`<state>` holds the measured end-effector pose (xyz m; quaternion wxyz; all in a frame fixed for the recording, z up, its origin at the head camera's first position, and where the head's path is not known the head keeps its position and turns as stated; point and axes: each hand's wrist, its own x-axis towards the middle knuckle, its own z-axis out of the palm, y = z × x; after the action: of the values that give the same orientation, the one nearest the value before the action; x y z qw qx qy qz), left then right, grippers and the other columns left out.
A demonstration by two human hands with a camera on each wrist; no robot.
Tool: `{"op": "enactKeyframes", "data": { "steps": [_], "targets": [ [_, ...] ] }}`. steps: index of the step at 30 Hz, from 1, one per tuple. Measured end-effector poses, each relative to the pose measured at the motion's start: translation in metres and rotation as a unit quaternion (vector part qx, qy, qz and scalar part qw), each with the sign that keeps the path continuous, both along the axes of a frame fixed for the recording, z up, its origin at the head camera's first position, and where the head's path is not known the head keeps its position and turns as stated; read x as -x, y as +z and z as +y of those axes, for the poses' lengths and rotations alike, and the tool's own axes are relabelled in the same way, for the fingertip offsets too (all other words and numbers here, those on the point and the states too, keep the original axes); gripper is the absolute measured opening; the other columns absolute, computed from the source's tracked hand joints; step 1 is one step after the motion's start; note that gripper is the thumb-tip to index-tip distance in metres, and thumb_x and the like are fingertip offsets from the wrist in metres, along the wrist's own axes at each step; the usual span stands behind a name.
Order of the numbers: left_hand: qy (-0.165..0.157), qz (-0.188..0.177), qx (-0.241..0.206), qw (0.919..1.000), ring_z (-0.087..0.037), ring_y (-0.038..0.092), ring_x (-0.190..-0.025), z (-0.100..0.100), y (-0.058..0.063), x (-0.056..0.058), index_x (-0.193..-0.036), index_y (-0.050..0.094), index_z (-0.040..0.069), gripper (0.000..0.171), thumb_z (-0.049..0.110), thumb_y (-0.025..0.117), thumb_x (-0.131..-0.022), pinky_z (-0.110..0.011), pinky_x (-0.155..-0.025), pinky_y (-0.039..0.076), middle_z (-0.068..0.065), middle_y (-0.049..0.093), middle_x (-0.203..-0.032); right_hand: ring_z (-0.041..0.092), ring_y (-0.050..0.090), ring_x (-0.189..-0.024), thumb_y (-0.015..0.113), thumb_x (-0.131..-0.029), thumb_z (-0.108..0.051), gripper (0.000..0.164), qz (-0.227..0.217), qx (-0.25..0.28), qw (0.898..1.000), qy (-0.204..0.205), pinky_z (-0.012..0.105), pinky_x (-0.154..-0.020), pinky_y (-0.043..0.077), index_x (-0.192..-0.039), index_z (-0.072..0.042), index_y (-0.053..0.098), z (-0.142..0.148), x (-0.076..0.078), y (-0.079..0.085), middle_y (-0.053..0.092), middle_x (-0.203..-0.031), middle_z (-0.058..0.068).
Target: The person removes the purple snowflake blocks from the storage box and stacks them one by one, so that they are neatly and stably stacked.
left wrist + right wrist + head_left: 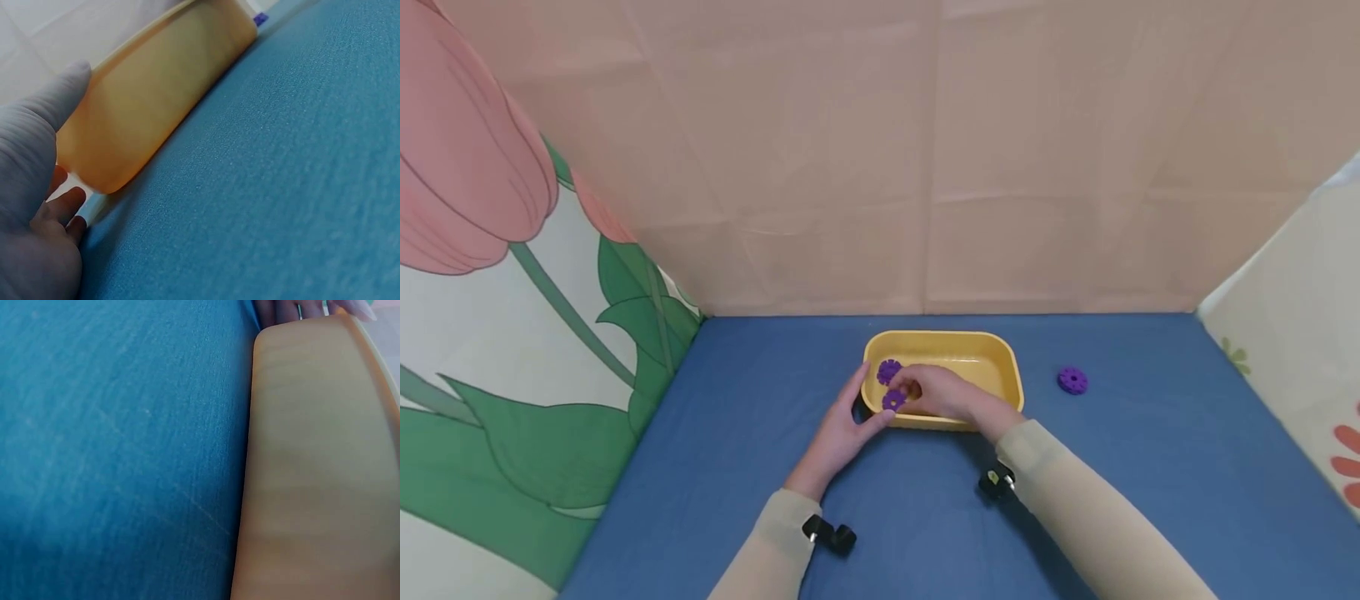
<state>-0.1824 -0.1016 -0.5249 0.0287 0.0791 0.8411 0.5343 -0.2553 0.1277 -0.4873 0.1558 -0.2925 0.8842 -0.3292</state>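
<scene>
A yellow plastic tray (958, 339) sits on the blue cloth in the head view. My left hand (838, 435) holds its front left corner, thumb along the front and fingers by the left end. In the left wrist view the thumb (65, 94) lies against the tray wall, with the other fingers partly hidden beyond the corner. Reaching in over the front rim, my right hand (942, 392) pinches a purple notched toy disc (893, 400) between thumb and fingers. Another purple disc (889, 371) is inside the tray at the left. The right hand is out of sight in its wrist view.
More purple discs (1072, 381), apparently stacked, lie on the blue cloth (917, 533) to the right of the tray. A plain pinkish curtain (850, 167) closes off the back, and a tulip-print panel (550, 400) stands along the left edge.
</scene>
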Motion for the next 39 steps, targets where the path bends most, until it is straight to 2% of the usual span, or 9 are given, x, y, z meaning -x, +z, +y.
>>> {"op": "enactKeyframes", "data": {
  "steps": [10,16,19,26,32,39],
  "targets": [
    [-0.005,0.002,0.007,1.0,-0.03,0.027,-0.166,0.002,0.007,0.012,-0.176,0.03,0.034,0.094,0.052,0.082,-0.1,-0.061,-0.132,0.025,-0.001,0.031,-0.18,0.013,0.066,-0.087,0.087,-0.099,-0.032,0.028,0.023,-0.012,0.999,-0.021,0.034,-0.086,0.059,-0.123,-0.017,0.083,0.005,0.009,0.006,0.074,-0.094,-0.012],
    [-0.008,0.015,0.0,0.9999,-0.032,0.027,-0.166,-0.001,0.003,0.018,-0.176,0.03,0.03,0.091,0.043,0.082,-0.102,-0.062,-0.132,0.024,-0.004,0.032,-0.18,0.014,0.065,-0.085,0.089,-0.097,-0.036,0.027,0.035,0.002,0.998,-0.06,0.036,-0.082,0.058,-0.118,-0.019,0.085,0.008,0.01,0.016,0.074,-0.093,-0.011],
    [-0.001,0.019,-0.005,0.9998,-0.031,0.027,-0.166,-0.001,0.0,0.02,-0.176,0.03,0.032,0.091,0.04,0.082,-0.102,-0.061,-0.132,0.024,-0.002,0.032,-0.179,0.015,0.064,-0.084,0.09,-0.096,-0.039,0.025,0.055,0.01,0.995,-0.081,0.036,-0.078,0.056,-0.114,-0.022,0.085,0.012,0.01,0.023,0.073,-0.091,-0.01],
    [-0.005,0.002,-0.001,1.0,-0.033,0.026,-0.166,0.002,-0.008,0.018,-0.177,0.029,0.031,0.093,0.045,0.082,-0.102,-0.062,-0.132,0.023,-0.004,0.03,-0.18,0.017,0.062,-0.085,0.09,-0.095,-0.036,0.03,0.086,0.037,0.986,-0.138,0.034,-0.074,0.054,-0.118,-0.017,0.084,0.035,-0.005,0.027,0.072,-0.093,-0.008],
    [-0.003,-0.003,-0.015,0.9999,-0.031,0.024,-0.166,0.004,-0.007,0.018,-0.176,0.03,0.032,0.093,0.045,0.083,-0.101,-0.059,-0.133,0.022,-0.002,0.03,-0.18,0.019,0.061,-0.084,0.09,-0.096,-0.032,0.028,0.107,0.078,0.976,-0.172,0.033,-0.068,0.052,-0.119,-0.016,0.084,0.059,-0.016,0.03,0.071,-0.095,-0.005],
    [0.001,-0.005,-0.015,0.9999,-0.03,0.023,-0.167,0.002,-0.006,0.019,-0.176,0.029,0.034,0.093,0.046,0.083,-0.101,-0.06,-0.133,0.022,0.0,0.03,-0.18,0.022,0.059,-0.088,0.093,-0.094,-0.031,0.038,0.13,0.069,0.967,-0.21,0.031,-0.068,0.052,-0.125,-0.012,0.082,0.082,-0.022,0.04,0.069,-0.094,0.0]
  ]
}}
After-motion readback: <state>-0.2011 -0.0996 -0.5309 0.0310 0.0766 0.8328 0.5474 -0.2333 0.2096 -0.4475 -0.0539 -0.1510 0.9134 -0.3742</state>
